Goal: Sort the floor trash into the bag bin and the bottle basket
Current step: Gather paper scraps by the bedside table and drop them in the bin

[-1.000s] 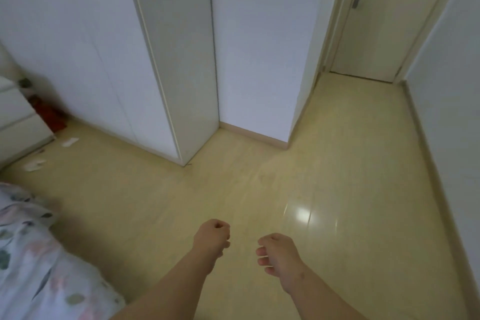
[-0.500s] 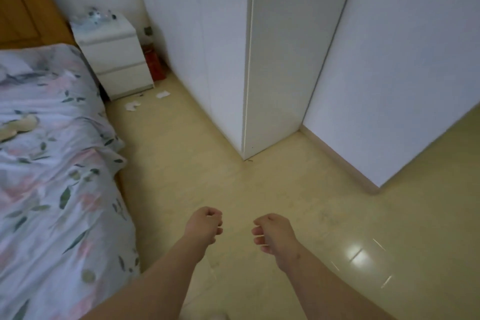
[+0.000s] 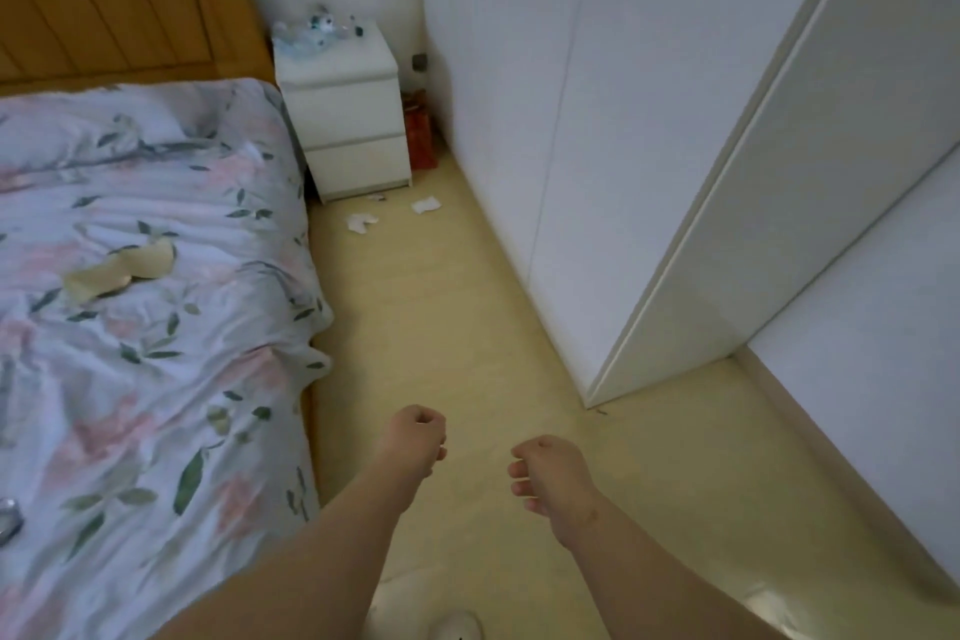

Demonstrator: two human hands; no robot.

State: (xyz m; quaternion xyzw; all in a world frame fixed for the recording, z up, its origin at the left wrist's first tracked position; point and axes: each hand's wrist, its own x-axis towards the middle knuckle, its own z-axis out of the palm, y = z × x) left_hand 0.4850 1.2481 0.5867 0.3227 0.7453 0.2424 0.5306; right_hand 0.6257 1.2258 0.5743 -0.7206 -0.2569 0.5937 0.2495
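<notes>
At the lower middle of the frame, the left hand (image 3: 415, 437) and the right hand (image 3: 553, 476) are held out over the floor (image 3: 467, 317), both curled into fists with nothing inside. The step in hand seems to be the approach to the trash. A crumpled scrap (image 3: 362, 222) and a flatter scrap (image 3: 426, 205), both white, lie in the upper middle, just in front of the nightstand (image 3: 353, 130) and well apart from the hands. The next move probably calls for walking forward, bending down and opening one hand to pinch a scrap. Neither the bag bin nor the bottle basket is in view. The pale, smooth floor forms a narrow passage between the bed (image 3: 145, 286) with floral cover at left and the white wardrobe (image 3: 623, 146) at right.
</notes>
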